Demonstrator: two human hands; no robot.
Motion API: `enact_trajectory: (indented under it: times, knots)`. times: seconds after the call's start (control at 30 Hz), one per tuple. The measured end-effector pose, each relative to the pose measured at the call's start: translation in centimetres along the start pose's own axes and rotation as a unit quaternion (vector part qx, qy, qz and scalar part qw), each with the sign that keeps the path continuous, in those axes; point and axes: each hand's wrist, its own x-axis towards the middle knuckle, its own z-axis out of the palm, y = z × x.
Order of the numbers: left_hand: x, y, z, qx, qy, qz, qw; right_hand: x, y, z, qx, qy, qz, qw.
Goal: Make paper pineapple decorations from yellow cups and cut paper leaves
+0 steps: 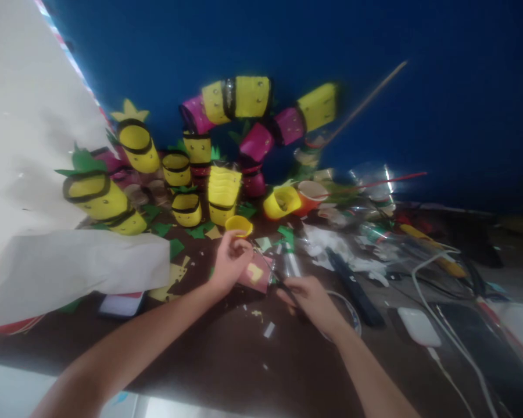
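Observation:
My left hand [233,259] is closed, its fingertips pinched near the middle of the table, just below a small yellow cup [239,226]. What it pinches is too small to make out. My right hand [304,294] is closed on a dark-handled tool [287,290], whose thin metal blades point up and left toward my left hand; it looks like scissors. Between the hands lies a pink square [257,274] with a pale yellow piece on it.
Yellow and magenta foam cups [186,210] with black bands stand and stack at the back. White paper [82,270] and a phone [122,305] lie left. Green and yellow scraps surround the hands. Right are a black tool [357,290], white cables, a white charger [418,326] and plastic bottles.

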Motion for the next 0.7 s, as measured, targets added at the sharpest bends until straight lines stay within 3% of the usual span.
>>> enact_trajectory:
  times: [0.7]
  knots:
    - [-0.15,0.57,0.29,0.004,-0.008,-0.009,1.000,-0.09,-0.07,0.06,0.015,-0.006,0.001,1.000]
